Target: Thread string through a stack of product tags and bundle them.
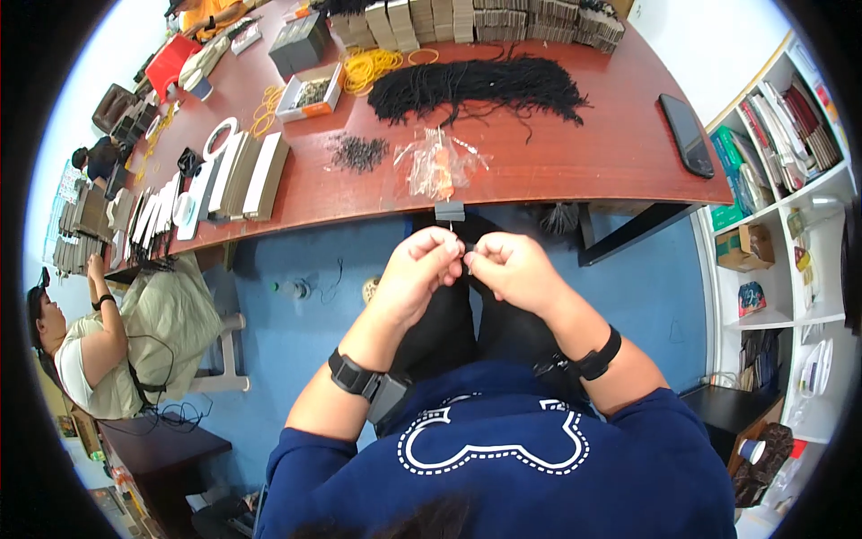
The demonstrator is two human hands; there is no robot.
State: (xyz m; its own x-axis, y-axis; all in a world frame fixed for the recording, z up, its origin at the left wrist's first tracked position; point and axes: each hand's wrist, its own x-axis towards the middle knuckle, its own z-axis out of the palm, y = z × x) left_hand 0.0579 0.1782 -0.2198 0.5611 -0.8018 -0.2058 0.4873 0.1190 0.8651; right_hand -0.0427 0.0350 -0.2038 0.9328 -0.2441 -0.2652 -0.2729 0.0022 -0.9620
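1. Hands together in the head view: left hand (417, 269) and right hand (514, 269) meet above the lap, fingertips pinched around a small dark piece (467, 251), mostly hidden, its kind impossible to tell.
2. Grey block (449, 212) sits at the near edge of the reddish table (557, 184), just beyond the fingers.
3. Clear plastic bags (420, 169) lie behind it, small black bits (359, 153) to their left.
4. Black cords (476, 90) lie bundled farther back; a phone (685, 135) rests at right.

An office-like workroom: long red-brown table (620, 171), stacked cards (235, 180), heaped black cords (476, 88), white shelves (763, 324) with folders (808, 126).
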